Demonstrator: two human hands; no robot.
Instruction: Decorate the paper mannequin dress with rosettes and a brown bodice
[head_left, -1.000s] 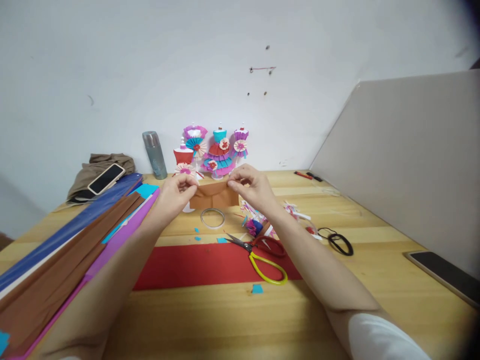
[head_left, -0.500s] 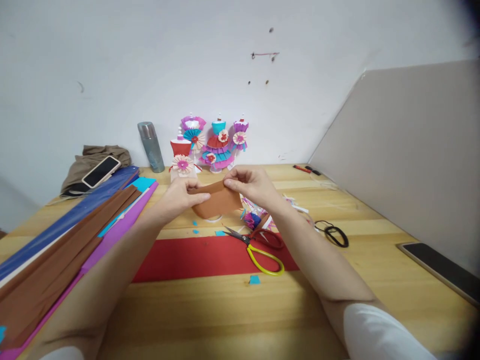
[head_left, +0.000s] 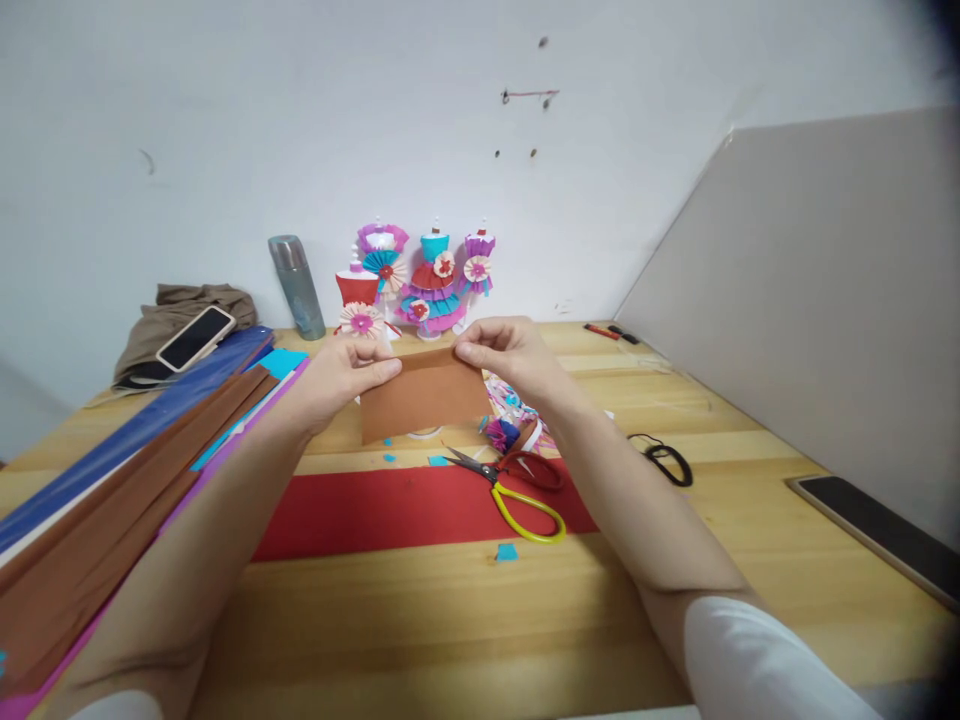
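Brown paper (head_left: 427,395) hangs beneath left hand (head_left: 339,375) and right hand (head_left: 511,352) (fingers (head_left: 383,371) pinching its top).

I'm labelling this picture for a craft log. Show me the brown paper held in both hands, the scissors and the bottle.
Held brown paper (head_left: 424,397): head view, middle of the side facing the camera.
Scissors (head_left: 491,474): head view, at the pivot.
Bottle (head_left: 298,291): head view, middle of its body.
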